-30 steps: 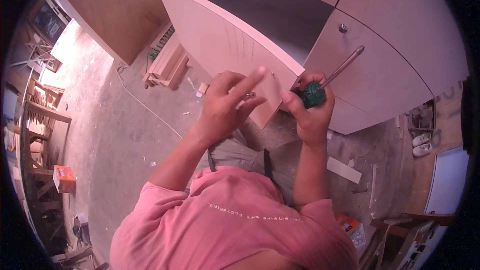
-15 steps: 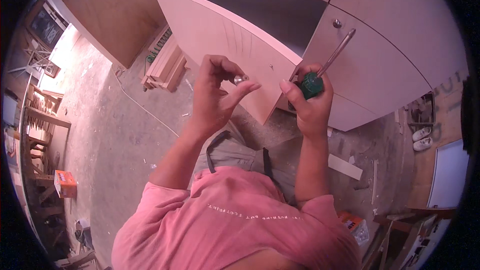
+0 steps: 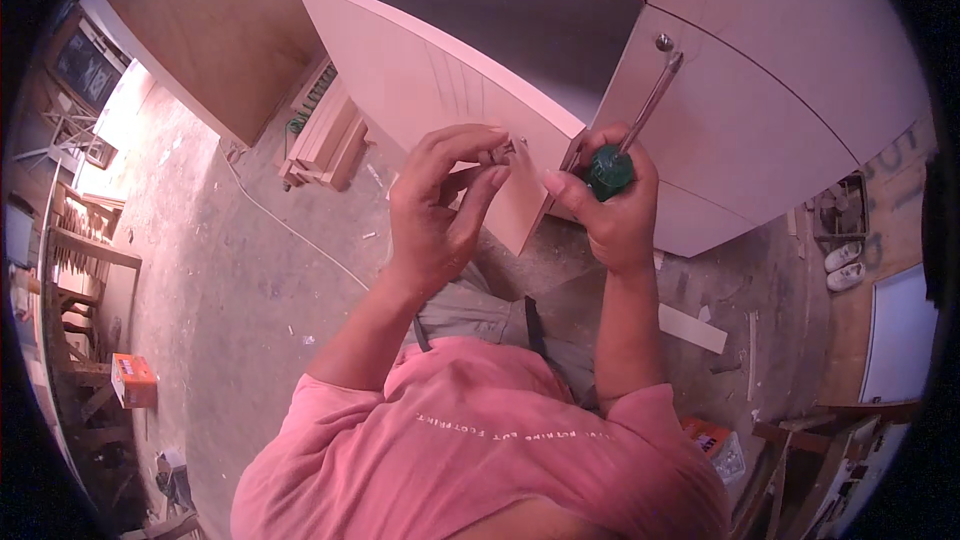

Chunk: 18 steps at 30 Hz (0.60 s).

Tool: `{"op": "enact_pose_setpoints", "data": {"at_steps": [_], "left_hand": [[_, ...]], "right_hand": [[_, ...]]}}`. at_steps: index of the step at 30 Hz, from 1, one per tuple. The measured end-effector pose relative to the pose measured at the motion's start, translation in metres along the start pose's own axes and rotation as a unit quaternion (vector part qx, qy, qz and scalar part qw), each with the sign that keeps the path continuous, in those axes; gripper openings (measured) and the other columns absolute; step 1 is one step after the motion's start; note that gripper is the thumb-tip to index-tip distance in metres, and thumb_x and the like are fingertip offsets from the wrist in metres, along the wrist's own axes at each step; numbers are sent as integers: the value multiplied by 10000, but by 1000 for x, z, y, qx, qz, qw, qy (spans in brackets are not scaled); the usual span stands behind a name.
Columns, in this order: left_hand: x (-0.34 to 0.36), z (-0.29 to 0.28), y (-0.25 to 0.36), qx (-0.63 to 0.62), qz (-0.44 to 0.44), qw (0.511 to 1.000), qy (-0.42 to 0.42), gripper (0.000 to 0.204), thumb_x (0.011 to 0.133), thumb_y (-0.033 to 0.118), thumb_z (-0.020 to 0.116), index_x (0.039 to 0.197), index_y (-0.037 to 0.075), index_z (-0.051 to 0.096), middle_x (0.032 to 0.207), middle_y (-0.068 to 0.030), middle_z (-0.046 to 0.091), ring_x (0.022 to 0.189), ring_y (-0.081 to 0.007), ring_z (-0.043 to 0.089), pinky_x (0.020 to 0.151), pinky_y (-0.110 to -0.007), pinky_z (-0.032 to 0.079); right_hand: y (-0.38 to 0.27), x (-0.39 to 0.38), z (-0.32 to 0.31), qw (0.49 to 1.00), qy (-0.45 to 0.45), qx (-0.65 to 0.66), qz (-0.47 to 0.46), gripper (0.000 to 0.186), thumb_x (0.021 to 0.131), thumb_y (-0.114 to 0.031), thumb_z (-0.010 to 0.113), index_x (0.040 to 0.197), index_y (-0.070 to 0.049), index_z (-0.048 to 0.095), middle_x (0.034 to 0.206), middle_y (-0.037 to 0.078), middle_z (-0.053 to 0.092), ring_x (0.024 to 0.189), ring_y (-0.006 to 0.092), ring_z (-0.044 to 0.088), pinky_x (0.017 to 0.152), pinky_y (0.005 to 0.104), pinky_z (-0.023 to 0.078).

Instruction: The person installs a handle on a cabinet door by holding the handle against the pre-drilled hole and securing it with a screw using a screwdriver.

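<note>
My left hand (image 3: 437, 195) pinches a small silver cabinet knob (image 3: 495, 154) between thumb and fingers, close to the outer face of a pale cabinet door (image 3: 410, 70). A screw end (image 3: 522, 143) seems to stick out of the door there; whether the knob touches it I cannot tell. In my right hand (image 3: 622, 220) is a screwdriver (image 3: 610, 172) with a green handle, its metal shaft pointing up and away. The fingers of that hand also reach behind the free edge of the door, which stands ajar. Another round metal knob (image 3: 663, 42) is fixed on the neighbouring door (image 3: 740, 120).
Stacked wood strips (image 3: 328, 145) lie on the floor left of the door, beside a large brown panel (image 3: 190, 30). A thin cable (image 3: 290, 225) crosses the concrete floor. An orange box (image 3: 134, 381) stands far left. A loose pale board (image 3: 692, 329) lies at right.
My left hand has moved right and slightly up with the knob, nearer the door's screw. My right hand has shifted slightly left with the screwdriver.
</note>
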<state>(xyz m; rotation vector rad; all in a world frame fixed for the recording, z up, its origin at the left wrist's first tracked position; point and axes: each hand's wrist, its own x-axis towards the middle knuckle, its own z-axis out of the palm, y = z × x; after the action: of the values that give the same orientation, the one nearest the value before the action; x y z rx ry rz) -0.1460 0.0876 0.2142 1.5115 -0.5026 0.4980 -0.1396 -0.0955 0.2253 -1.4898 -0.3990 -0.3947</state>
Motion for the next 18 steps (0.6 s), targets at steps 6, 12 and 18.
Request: {"op": "enact_pose_setpoints", "data": {"at_steps": [6,12,18], "left_hand": [[0,2,0,13,16,1000,3,306,883,-104,654,1176,-18,637,1190,-107,596,1061,-164,635,893,-284,576],[4,4,2,59,54,997,-1,311,856,-108,684,1153,-16,669,1171,-117,600,1016,-177,664,867,-278,600],[2,6,1,64,76,995,6,329,847,-104,698,1162,-11,678,1156,-128,609,1007,-184,668,844,-279,600]], "right_hand": [[0,-1,2,1000,-5,16,-6,342,759,-96,838,911,-68,534,864,2,589,798,75,544,734,248,472],[0,-1,-2,1000,-7,-5,11,355,746,-98,855,919,-60,547,895,8,600,814,78,548,738,247,466],[0,0,-2,1000,-25,10,-6,339,772,-86,842,914,-49,536,948,51,686,857,80,587,768,275,500]]}}
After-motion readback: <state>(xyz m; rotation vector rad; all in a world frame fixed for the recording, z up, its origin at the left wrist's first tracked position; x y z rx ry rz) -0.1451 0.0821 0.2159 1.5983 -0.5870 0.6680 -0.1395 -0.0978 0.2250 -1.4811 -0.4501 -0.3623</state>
